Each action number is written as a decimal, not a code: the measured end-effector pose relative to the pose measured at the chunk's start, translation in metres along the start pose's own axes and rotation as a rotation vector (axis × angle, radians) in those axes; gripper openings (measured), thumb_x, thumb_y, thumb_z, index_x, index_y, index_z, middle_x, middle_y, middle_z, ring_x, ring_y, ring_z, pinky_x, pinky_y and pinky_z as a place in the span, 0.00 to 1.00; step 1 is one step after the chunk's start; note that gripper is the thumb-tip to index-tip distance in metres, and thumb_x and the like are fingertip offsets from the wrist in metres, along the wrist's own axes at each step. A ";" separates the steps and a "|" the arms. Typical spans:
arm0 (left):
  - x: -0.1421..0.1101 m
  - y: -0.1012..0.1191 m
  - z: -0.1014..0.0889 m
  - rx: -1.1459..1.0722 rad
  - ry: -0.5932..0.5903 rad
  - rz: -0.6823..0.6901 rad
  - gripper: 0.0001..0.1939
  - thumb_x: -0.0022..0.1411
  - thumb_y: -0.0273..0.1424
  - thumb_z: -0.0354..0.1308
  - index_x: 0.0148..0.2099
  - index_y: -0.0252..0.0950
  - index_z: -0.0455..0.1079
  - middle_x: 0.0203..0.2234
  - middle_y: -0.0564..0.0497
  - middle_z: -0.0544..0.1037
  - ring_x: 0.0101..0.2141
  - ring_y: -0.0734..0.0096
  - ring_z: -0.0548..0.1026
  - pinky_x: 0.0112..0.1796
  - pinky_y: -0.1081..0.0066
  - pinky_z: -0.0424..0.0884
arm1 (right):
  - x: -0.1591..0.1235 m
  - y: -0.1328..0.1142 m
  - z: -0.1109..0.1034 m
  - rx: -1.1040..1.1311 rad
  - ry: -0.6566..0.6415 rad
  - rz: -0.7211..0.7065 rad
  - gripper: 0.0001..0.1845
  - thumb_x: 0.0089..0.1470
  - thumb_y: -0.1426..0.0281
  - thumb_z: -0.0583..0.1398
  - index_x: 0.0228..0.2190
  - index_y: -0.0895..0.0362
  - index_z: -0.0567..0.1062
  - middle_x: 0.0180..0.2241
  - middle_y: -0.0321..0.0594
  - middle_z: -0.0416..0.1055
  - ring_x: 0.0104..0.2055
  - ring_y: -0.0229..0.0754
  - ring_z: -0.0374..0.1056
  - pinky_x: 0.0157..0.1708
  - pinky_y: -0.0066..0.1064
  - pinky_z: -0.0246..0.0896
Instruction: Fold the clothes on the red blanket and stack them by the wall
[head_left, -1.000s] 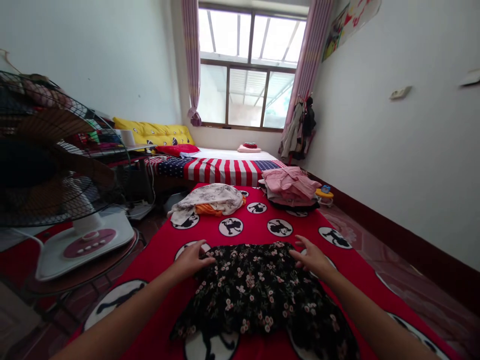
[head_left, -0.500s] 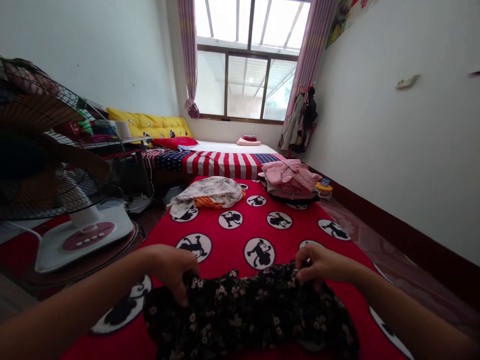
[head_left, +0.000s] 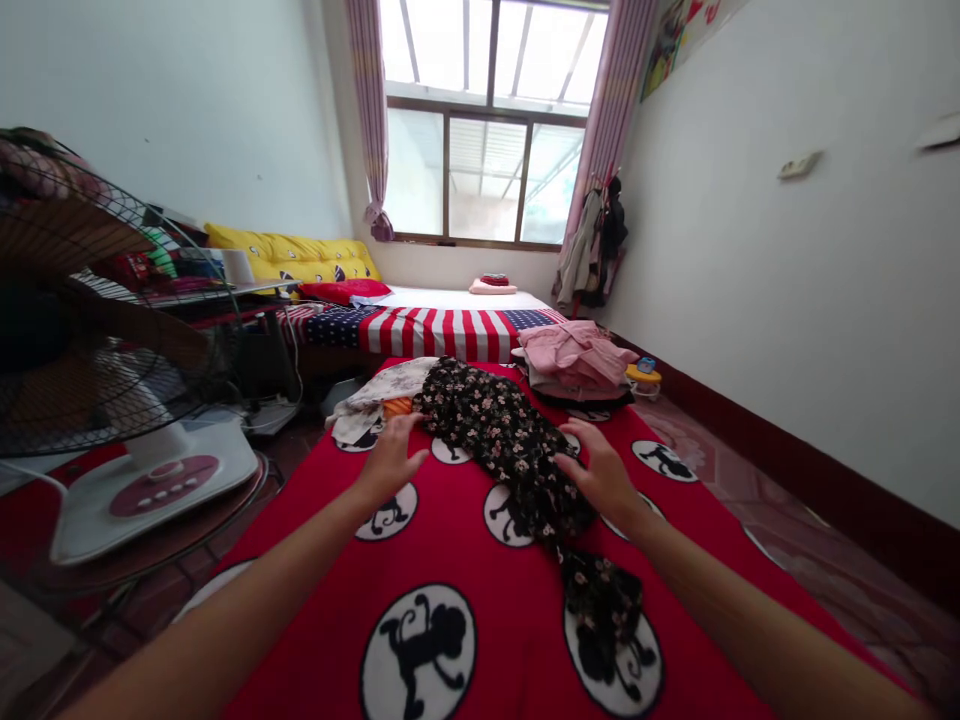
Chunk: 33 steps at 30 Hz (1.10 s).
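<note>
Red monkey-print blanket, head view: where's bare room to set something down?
Free: near-left blanket, below the left hand and beside the black floral garment, around the monkey circle. Crowded: far end, by the cream bundle and pink clothes pile.

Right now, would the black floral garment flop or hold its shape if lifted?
Likely floppy: the black floral garment lies in soft, uneven folds. It looks thin, so probably light, and would likely drape around the right hand.

Head-worn view, facing forward and down, toward a window (head_left: 487,175)
</note>
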<state>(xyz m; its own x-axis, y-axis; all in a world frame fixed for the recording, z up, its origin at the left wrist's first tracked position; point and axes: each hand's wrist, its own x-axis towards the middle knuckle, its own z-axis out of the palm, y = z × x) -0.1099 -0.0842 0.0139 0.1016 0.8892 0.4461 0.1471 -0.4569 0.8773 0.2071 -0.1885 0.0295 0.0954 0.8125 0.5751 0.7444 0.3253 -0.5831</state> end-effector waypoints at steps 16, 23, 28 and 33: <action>-0.087 -0.053 0.033 0.722 -0.190 0.178 0.15 0.62 0.24 0.51 0.48 0.36 0.74 0.49 0.42 0.73 0.50 0.57 0.70 0.54 0.54 0.64 | -0.036 -0.022 0.097 -0.803 -0.382 -0.027 0.21 0.55 0.81 0.51 0.50 0.61 0.70 0.53 0.53 0.66 0.52 0.49 0.61 0.46 0.35 0.62; -0.087 -0.052 0.032 0.693 -0.159 0.192 0.13 0.60 0.24 0.53 0.46 0.37 0.74 0.47 0.44 0.75 0.49 0.57 0.71 0.53 0.55 0.66 | -0.002 -0.028 0.086 -0.846 -0.434 -0.002 0.15 0.53 0.81 0.52 0.34 0.62 0.78 0.40 0.54 0.73 0.44 0.50 0.67 0.34 0.33 0.63; -0.085 -0.053 0.032 0.646 -0.145 0.162 0.14 0.59 0.23 0.53 0.46 0.36 0.73 0.46 0.43 0.75 0.49 0.56 0.71 0.53 0.53 0.66 | 0.018 -0.052 0.070 -0.797 -0.387 -0.017 0.11 0.50 0.75 0.56 0.31 0.57 0.79 0.37 0.47 0.76 0.41 0.46 0.71 0.35 0.31 0.60; -0.086 -0.047 0.033 0.377 -0.037 0.118 0.29 0.58 0.26 0.57 0.61 0.37 0.59 0.52 0.41 0.70 0.47 0.60 0.73 0.50 0.56 0.70 | 0.033 -0.085 0.064 -0.617 -0.205 0.063 0.12 0.53 0.68 0.55 0.34 0.53 0.79 0.33 0.42 0.78 0.38 0.46 0.72 0.35 0.32 0.60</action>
<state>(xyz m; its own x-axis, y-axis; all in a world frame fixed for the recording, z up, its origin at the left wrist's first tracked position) -0.0934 -0.1397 -0.0712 0.1737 0.8316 0.5276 0.4827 -0.5388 0.6904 0.1045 -0.1581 0.0613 0.0691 0.9165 0.3941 0.9899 -0.0141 -0.1407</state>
